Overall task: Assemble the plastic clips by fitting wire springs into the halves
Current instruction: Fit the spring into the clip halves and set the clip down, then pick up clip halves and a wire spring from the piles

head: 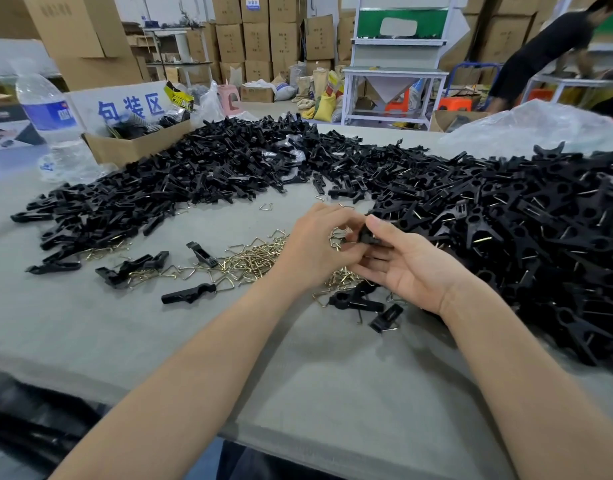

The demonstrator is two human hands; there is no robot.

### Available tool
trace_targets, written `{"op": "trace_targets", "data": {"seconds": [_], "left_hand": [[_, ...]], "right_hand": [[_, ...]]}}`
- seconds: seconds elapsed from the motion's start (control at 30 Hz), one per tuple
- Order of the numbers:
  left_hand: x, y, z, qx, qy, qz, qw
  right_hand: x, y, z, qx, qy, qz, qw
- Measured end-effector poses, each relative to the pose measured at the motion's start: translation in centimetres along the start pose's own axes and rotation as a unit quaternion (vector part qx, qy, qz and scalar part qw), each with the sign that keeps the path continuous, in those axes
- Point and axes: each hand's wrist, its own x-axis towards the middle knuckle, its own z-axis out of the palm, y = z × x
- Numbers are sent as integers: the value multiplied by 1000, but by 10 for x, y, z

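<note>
Right-hand grip: right hand (405,268) palm up, thumb pressed down on a black clip half (367,238), fingers spread beneath it; clamped on the half.
Left-hand grip: left hand (317,249) back up, fingers curled inward, pinching a brass-coloured wire spring (336,237) against the left side of the same half; closed on the spring.
Fit: seat of the spring in the half hidden behind the fingertips; cannot tell.
Position of work: held just above the grey table (125,341), near mid-frame, between the two heaps.
Beneath the hands: loose springs (249,261) scattered flat on the table, spreading leftward from under the left hand.
Near strays: single black parts (189,294) lying among and beside the springs; a few more (355,300) just below the right hand.
Left heap (159,188): broad mound of black plastic pieces, running from the left table edge toward the centre, well apart from the hands.
Right heap (523,230): larger mound of black clips with wire glinting in many, just beside the right wrist and reaching the right frame edge.
Far left: clear water bottle (48,112) with a blue label, upright, beside an open cardboard box (135,147) holding dark parts; white sign (132,105) with blue characters behind the box.
Far right: crumpled clear plastic bag (533,126) behind the right heap.
Background: stacked cartons (256,32), a white workbench (395,91), a pink stool (229,98), and a person in black (547,53) bent over another bench.
</note>
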Motion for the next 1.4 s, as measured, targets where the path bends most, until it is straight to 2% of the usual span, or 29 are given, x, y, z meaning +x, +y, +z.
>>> {"op": "trace_targets", "data": {"seconds": [0.27,1.0,1.1,1.17,1.2,1.23,1.3,1.33,1.37,1.4], "left_hand": [[1,-4,5,18,31,22,999],[1,-11,11,-32,14,20,999],[1,-9,10,-37,20,16,999],[3,-12,5,-7,33,-6,999],[5,-15,-1,36,48,-36,998],[8,-22,-10,103,67,-83,989],[10,-42,-31,250,83,-232,936],[8,-52,-43,281,62,-322,902],[6,-60,-53,274,33,-407,871],[3,-68,-60,254,4,-475,842]], "right_hand": [[2,1,-1,-20,21,-15,999],[2,3,1,-105,27,-84,991],[0,3,6,-76,52,-104,990],[1,1,6,-83,109,-150,979],[1,-2,3,-142,171,-191,956],[1,-5,0,-223,252,-241,910],[-5,-15,-8,-365,402,-346,765],[-7,-19,-12,-411,452,-380,694],[-8,-22,-17,-447,491,-391,638],[-9,-23,-21,-476,522,-372,602]]}}
